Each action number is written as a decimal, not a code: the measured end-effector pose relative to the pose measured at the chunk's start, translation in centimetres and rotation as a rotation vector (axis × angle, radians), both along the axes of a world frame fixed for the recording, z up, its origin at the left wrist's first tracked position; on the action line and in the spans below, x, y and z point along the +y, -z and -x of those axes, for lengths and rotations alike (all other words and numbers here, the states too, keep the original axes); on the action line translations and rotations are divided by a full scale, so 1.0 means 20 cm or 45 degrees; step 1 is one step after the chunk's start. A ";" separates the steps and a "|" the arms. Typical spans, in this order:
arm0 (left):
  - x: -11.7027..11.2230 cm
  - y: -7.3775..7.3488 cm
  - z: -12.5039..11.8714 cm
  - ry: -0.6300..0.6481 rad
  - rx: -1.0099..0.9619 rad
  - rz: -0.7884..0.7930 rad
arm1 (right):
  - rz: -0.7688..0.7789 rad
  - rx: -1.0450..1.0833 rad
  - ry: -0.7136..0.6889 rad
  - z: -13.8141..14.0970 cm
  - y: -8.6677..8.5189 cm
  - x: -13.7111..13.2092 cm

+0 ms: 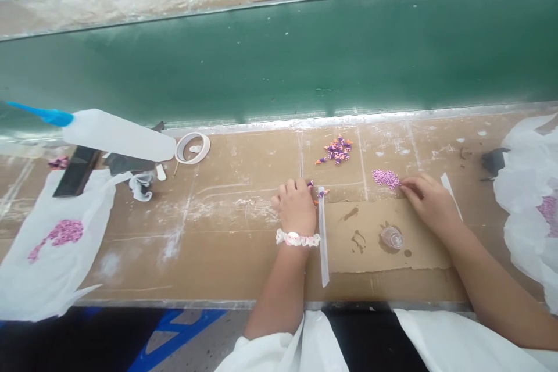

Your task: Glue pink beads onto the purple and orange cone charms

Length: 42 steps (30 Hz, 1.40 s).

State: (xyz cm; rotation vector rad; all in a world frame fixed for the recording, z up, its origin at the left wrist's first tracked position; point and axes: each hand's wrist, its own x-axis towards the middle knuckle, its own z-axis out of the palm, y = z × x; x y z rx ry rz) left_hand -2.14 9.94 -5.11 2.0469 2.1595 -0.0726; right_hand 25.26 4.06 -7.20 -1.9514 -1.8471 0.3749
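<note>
My left hand (pixel 297 205) rests knuckles-up on the cardboard-covered bench, fingers curled at the top end of a long clear strip (pixel 323 238), with small purple and orange pieces at its fingertips. My right hand (pixel 429 199) lies to the right, fingertips pinched at the edge of a small heap of pink-purple beads (pixel 386 178). A cluster of purple and orange pieces (pixel 335 150) sits farther back between the hands. A small clear cup (pixel 392 238) stands near my right wrist.
A green conveyor belt (pixel 279 52) runs behind the bench. At left are a white bottle with a blue nozzle (pixel 117 135), a tape roll (pixel 192 147), a dark bar (pixel 76 170) and a plastic bag holding pink beads (pixel 61 233). Another white bag (pixel 532 197) lies at right.
</note>
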 end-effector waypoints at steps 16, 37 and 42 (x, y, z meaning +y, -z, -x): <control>-0.08 -0.01 -0.10 -0.046 -1.917 0.388 | 0.011 -0.029 0.066 0.06 -0.01 0.00; -0.29 -0.03 -0.25 0.246 -2.130 0.744 | -0.143 0.473 -0.585 0.21 -0.21 -0.19; -0.28 -0.04 -0.24 0.292 -2.112 0.760 | -0.266 0.372 -0.708 0.21 -0.23 -0.18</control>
